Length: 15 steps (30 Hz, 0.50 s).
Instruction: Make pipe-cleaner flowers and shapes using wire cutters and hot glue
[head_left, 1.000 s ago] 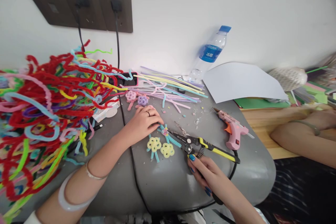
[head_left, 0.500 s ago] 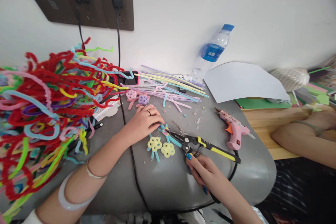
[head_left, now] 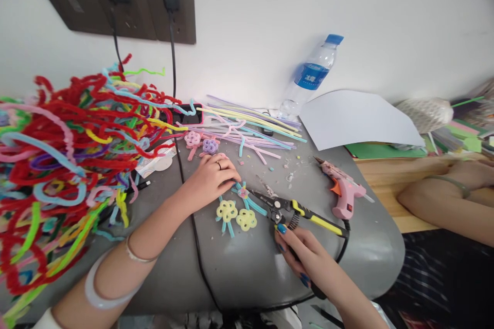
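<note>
My left hand (head_left: 214, 177), palm down on the grey table, pinches the end of a light blue pipe-cleaner piece (head_left: 244, 192) with a pink middle. In my right hand (head_left: 303, 252) are black and yellow wire strippers (head_left: 278, 211); their jaws are apart and point left, close beside that piece. Two yellow pipe-cleaner flowers, a left one (head_left: 227, 211) with blue strips under it and a right one (head_left: 246, 220), lie just below. Beyond my left fingers are a pink flower (head_left: 192, 138) and a purple flower (head_left: 210, 146).
A tangled heap of coloured pipe cleaners (head_left: 77, 149) fills the left. Straight pipe cleaners (head_left: 254, 126) lie at the back near a leaning water bottle (head_left: 312, 76). On the right rest a pink glue gun (head_left: 342, 187) and white paper (head_left: 363, 119). Another person's arm (head_left: 436, 198) is farther right.
My right hand and the wire strippers have shifted slightly right and down, so the jaws have drawn back from the blue piece. My left hand stays in place.
</note>
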Motion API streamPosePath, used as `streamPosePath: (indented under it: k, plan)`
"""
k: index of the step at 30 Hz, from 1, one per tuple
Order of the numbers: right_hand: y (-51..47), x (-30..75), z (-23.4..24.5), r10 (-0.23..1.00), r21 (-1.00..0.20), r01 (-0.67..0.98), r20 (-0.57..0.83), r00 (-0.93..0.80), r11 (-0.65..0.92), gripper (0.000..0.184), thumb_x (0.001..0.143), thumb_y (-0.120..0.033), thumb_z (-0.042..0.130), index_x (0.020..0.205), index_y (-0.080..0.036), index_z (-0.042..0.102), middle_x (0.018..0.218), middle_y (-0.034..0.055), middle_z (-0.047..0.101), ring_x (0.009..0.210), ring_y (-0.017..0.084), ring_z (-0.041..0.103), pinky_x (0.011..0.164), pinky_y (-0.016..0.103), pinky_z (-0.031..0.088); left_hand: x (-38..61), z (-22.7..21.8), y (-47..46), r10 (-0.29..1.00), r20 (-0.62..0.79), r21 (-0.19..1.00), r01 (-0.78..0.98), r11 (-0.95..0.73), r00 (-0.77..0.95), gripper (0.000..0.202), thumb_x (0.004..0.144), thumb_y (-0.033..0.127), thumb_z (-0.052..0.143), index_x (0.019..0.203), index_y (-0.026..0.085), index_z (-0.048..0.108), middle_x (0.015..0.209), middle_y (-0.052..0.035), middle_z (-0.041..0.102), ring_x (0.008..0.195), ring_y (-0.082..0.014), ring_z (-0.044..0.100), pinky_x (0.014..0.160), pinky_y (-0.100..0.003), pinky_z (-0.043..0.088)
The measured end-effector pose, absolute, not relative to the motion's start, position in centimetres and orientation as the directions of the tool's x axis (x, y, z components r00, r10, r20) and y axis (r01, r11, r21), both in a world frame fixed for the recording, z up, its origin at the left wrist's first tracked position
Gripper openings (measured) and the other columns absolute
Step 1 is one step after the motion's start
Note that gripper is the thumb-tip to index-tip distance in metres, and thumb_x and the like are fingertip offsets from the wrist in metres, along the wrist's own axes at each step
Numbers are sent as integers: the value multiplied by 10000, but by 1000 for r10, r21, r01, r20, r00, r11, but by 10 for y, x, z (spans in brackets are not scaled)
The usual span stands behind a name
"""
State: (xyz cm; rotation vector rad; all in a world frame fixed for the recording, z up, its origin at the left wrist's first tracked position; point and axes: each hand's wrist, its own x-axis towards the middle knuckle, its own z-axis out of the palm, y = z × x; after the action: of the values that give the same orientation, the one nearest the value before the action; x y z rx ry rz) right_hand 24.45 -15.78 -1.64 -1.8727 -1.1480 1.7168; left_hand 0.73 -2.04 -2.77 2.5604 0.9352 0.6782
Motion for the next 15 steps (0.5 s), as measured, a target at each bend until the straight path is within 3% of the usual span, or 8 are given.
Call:
streamPosePath:
  k: [5,15]
  plan:
    - [-161,251,-17,782,-786,226,-609,-131,-575,629,816,-840,377,657,-233,418,317,-109,294,314,67,220,383,204,277,7,-26,-22,664,313,455,506,-733,679,166,945,147,566,975,232,705,1011,-26,697,1097,-223,572,985,-414,336]
    - [-161,245,-11,771,-743,357,-631,-91,-566,698,712,-925,394,596,-237,373,365,-97,320,346,63,258,395,217,296,7,-24,-22,666,288,461,510,-726,688,197,952,130,513,941,227,684,1008,-31,671,1086,-221,559,1051,-436,309]
